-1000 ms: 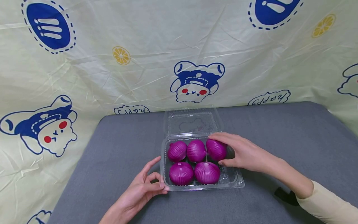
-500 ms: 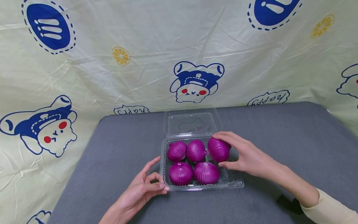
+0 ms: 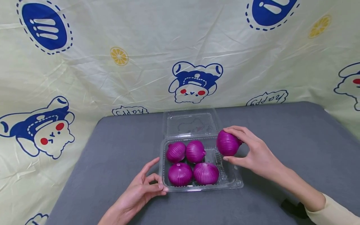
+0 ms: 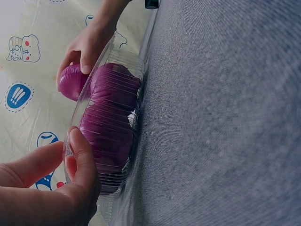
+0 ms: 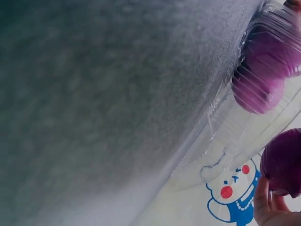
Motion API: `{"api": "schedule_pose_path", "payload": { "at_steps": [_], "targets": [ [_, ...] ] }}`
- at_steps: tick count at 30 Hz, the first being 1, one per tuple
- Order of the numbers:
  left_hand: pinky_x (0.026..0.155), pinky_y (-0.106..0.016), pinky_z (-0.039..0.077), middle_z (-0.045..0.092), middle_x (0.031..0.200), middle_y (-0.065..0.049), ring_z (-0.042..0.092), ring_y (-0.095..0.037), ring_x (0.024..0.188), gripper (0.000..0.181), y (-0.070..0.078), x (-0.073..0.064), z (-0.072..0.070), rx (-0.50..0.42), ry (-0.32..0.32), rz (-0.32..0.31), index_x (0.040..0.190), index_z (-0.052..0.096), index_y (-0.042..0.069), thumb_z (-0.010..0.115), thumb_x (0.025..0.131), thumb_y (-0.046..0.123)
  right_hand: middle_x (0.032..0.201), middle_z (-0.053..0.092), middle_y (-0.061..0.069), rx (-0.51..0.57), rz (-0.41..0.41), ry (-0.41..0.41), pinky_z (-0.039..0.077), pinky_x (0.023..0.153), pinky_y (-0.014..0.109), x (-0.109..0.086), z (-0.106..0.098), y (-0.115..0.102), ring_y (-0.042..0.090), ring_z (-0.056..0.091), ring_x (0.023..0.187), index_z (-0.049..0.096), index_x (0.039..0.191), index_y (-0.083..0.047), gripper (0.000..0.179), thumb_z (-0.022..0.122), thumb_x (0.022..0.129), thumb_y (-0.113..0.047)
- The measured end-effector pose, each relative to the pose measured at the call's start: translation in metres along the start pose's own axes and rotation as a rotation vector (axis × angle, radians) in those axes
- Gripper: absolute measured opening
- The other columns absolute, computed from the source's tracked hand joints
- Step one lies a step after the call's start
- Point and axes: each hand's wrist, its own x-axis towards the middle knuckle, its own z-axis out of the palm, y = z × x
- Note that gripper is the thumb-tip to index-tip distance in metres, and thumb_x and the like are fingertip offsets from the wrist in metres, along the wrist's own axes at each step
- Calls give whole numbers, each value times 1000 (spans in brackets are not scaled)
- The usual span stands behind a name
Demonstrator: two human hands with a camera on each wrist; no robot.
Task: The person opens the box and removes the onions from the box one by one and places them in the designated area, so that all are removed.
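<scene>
A clear plastic clamshell container (image 3: 230, 179) rests on the grey table, its lid (image 3: 194, 123) folded back behind it. Several purple onions (image 3: 180, 174) sit in the left and middle of its base. My right hand (image 3: 253, 150) grips one more onion (image 3: 228, 142) between thumb and fingers, raised over the container's back right corner. The right wrist view shows this held onion (image 5: 283, 162) apart from those inside. At the front left corner, my left hand (image 3: 142, 184) pinches the container's rim; the left wrist view shows its fingertips (image 4: 77, 141) on that edge.
Grey cloth covers the table (image 3: 126, 140). Behind it hangs a pale curtain (image 3: 149, 78) printed with cartoon figures and orange slices. A dark object (image 3: 293, 208) shows beneath the right forearm, near the cream sleeve (image 3: 332, 212).
The right hand has lifted its onion out of the back right of the container, moving up and to the right. The left hand stays on the rim. The head view has shifted slightly.
</scene>
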Motion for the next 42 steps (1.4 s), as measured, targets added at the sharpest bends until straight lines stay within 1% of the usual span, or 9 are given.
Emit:
{"api": "schedule_pose_path", "payload": {
  "at_steps": [5,12,19,21,25,29,34,37,42],
  "targets": [
    [87,-39,54,56,87,-9,65,-24,82,82,0,1,0,-8,-2,0,154,21,21,60,89,-10,135,51,-1,-11,16,-8,55,77,24,-4,-5,5,13,53,113,54,140,-21,90,96,61,-15],
    [87,-39,54,56,87,-8,65,-24,83,82,-1,0,-1,-21,-7,-7,155,20,21,58,90,-11,133,50,-4,-52,60,-14,58,73,33,-11,-10,10,11,50,113,55,139,-25,88,96,61,-23],
    [87,-39,54,56,87,-8,65,-25,83,82,-1,0,-1,-19,-12,-5,155,19,21,58,90,-11,131,49,-3,-101,78,-16,54,74,21,-15,-19,20,10,47,113,56,138,-26,89,97,59,-22],
    [86,-39,54,56,87,-8,65,-24,83,82,-1,0,-1,-19,-10,-5,155,19,20,58,90,-11,130,49,-1,-109,76,-26,55,73,23,-16,-21,23,13,48,112,56,138,-24,88,97,60,-22],
    [86,-39,54,56,87,-8,65,-24,83,83,-2,0,-1,-22,-11,-3,155,19,20,59,89,-11,129,49,1,-141,82,-45,58,70,34,-17,-25,32,17,49,112,57,137,-21,84,95,62,-24],
    [86,-39,54,56,87,-8,65,-24,83,84,-2,0,-1,-28,-13,-1,155,19,21,59,89,-11,128,48,1,-155,112,-59,57,70,37,-19,-30,42,17,49,110,58,136,-18,81,95,64,-26],
    [86,-39,54,56,87,-8,65,-24,83,83,-2,0,-1,-28,-11,-2,155,19,21,59,89,-11,128,48,1,-144,158,-101,56,71,33,-20,-36,53,18,51,107,57,137,-20,79,93,67,-30],
    [86,-39,54,56,87,-8,65,-25,84,83,-1,-1,-1,-29,-11,-4,155,19,21,58,90,-11,129,47,4,-153,161,-142,56,70,31,-20,-38,59,21,52,106,55,139,-20,79,91,70,-34],
    [86,-39,54,56,87,-8,65,-24,84,83,-1,-1,-1,-31,-6,-8,154,20,21,59,89,-11,130,50,9,-173,175,-191,56,73,33,-17,-41,66,25,55,106,50,139,-11,82,89,72,-38]
  ]
}}
